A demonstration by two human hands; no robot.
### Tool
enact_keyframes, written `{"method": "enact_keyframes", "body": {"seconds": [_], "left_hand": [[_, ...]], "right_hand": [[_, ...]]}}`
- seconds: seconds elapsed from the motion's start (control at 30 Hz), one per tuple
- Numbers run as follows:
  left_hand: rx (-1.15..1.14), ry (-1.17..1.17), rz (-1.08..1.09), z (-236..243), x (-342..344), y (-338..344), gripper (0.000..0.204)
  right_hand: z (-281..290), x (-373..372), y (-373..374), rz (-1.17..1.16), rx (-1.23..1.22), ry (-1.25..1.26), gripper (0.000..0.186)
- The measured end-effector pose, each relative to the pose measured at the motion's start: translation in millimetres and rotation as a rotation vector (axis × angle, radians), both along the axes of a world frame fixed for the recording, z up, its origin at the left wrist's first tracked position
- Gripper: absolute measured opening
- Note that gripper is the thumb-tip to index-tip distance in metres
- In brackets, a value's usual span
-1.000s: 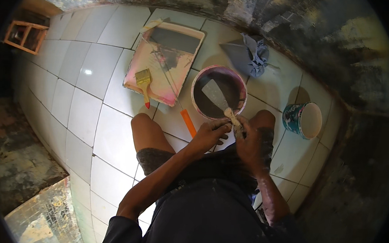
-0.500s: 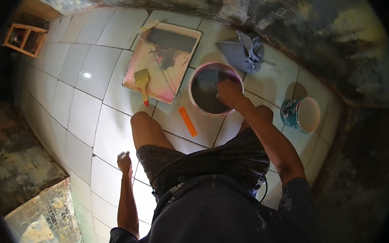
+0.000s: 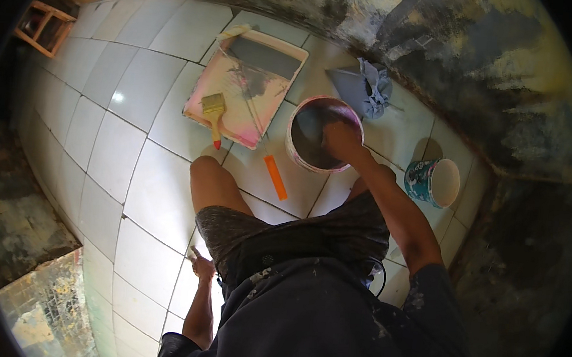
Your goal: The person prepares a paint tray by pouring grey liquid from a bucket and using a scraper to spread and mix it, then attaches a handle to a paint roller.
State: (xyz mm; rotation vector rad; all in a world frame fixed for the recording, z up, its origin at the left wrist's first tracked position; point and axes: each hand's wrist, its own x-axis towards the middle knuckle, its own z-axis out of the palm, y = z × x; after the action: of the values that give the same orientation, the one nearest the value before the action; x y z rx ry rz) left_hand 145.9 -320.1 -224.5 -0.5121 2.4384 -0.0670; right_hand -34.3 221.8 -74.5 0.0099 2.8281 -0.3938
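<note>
While the right hand (image 3: 341, 142) is down in 1 bucket (image 3: 344, 109), fingers hidden so their grip cannot be told, slow, steady strokes should suit the grey mix (image 3: 308, 132) there, with 1 tray (image 3: 242, 124), 1 brush (image 3: 213, 104), 1 orange handle (image 3: 275, 176) and the left hand (image 3: 203, 265), 1 finger stretched out, left of the bucket, 1 bag (image 3: 366, 88) behind and 1 tub (image 3: 420, 179) right.

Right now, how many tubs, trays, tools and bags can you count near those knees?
Tubs: 2 (pink-rimmed bucket, teal tub)
Trays: 1 (pinkish tray)
Tools: 2 (brush, orange-handled tool)
Bags: 1 (grey bag)
Total: 6 I can see; the right hand hides anything it may hold.
</note>
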Motion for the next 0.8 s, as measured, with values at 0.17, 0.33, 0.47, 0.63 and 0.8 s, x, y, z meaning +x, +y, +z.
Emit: {"method": "enact_keyframes", "body": {"seconds": [0.17,0.33,0.47,0.63,0.8], "left_hand": [[-0.012,-0.027,-0.026,1,-6,3,0.105],[-0.015,-0.062,0.01,-7,-9,-2,0.105],[-0.029,-0.108,0.017,-4,-10,-3,0.104],[-0.063,-0.142,-0.081,-12,-11,-7,0.106],[-0.062,-0.202,-0.078,-18,-14,-10,0.108]], "right_hand": [[-2,-1,-2,0.039,-0.113,0.15,0.018],[-8,-15,11,-0.06,-0.022,0.238,0.02],[3,-4,2,-0.043,0.078,-0.012,0.023],[-3,2,7,0.072,-0.038,0.038,0.025],[-2,-11,15,-0.016,0.058,0.294,0.015]]}}
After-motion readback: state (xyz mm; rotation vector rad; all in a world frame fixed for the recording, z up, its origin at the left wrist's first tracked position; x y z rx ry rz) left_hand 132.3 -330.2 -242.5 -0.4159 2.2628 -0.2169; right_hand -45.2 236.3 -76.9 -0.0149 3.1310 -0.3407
